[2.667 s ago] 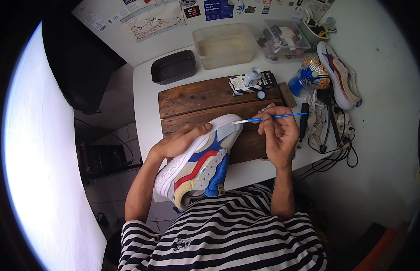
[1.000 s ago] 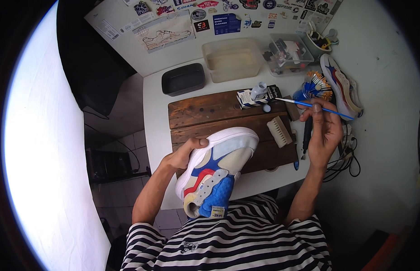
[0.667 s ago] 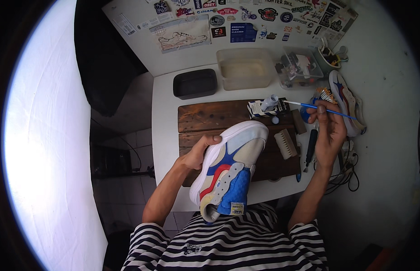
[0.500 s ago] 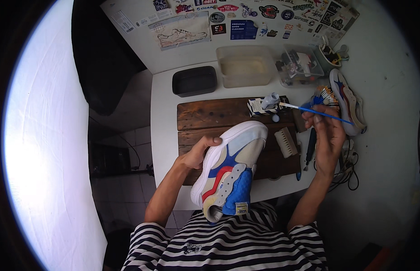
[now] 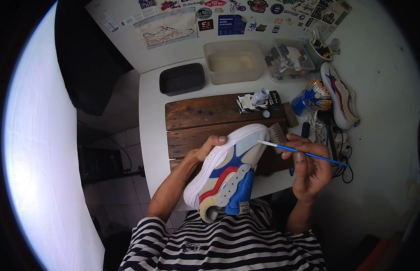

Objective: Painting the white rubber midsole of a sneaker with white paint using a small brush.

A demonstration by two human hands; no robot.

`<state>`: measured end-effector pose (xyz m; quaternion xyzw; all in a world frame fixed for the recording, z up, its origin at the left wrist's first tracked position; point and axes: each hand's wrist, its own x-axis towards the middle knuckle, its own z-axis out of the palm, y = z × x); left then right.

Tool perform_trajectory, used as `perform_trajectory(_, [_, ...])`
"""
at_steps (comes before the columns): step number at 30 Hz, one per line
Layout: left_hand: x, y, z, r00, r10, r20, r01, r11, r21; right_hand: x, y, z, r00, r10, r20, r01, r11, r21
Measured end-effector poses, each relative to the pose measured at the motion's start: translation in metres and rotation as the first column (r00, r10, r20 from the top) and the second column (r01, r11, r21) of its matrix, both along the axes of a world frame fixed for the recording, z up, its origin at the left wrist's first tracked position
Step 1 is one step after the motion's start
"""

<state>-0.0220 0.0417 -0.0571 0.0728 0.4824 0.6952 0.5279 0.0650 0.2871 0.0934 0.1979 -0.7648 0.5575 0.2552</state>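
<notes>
A sneaker (image 5: 232, 169) in white, blue, red and beige is tilted up before my chest, toe pointing away from me. My left hand (image 5: 211, 149) grips it by the white sole near the toe, thumb along the edge. Pinched in my right hand (image 5: 309, 167) is a slim blue paintbrush (image 5: 305, 152). Its pale tip lies at the light grey toe panel; I cannot tell whether bristles and shoe touch. Beyond the toe, a small open bottle (image 5: 260, 95) rests on a striped box (image 5: 248, 104), with a round cap (image 5: 266, 114) beside it.
Under the sneaker lies a dark wooden board (image 5: 196, 113). A scrubbing brush (image 5: 276, 135) is partly behind the toe. Further back are a black tub (image 5: 182, 79), a clear water container (image 5: 232, 63) and a filled clear box (image 5: 289, 61). Rightward stand a brush jar (image 5: 305, 105) and another sneaker (image 5: 338, 97).
My right hand has come down and left, carrying the paintbrush from above the table to the sneaker's toe. The whole view has shifted slightly; my left hand keeps its hold.
</notes>
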Motion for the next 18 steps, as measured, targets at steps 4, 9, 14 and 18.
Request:
perform_trajectory(4, [0.001,0.014,-0.006,0.998,-0.029,0.063,0.022,0.993,0.112,0.004,0.001,-0.003,0.998,-0.044,0.052,0.043,0.999,0.010])
perform_trajectory(9, [0.004,0.026,-0.009,0.988,-0.063,0.139,0.026,0.968,0.249,0.003,-0.004,0.005,0.999,-0.032,0.004,0.031,0.990,0.138])
perform_trajectory(14, [0.007,0.029,-0.010,0.974,-0.096,0.205,0.014,0.929,0.369,-0.003,-0.016,0.010,0.997,-0.002,-0.073,0.023,0.958,0.287])
perform_trajectory(18, [0.007,0.025,-0.015,0.981,-0.120,0.150,0.054,0.923,0.382,-0.006,-0.031,0.011,0.999,0.038,-0.031,-0.026,0.952,0.305])
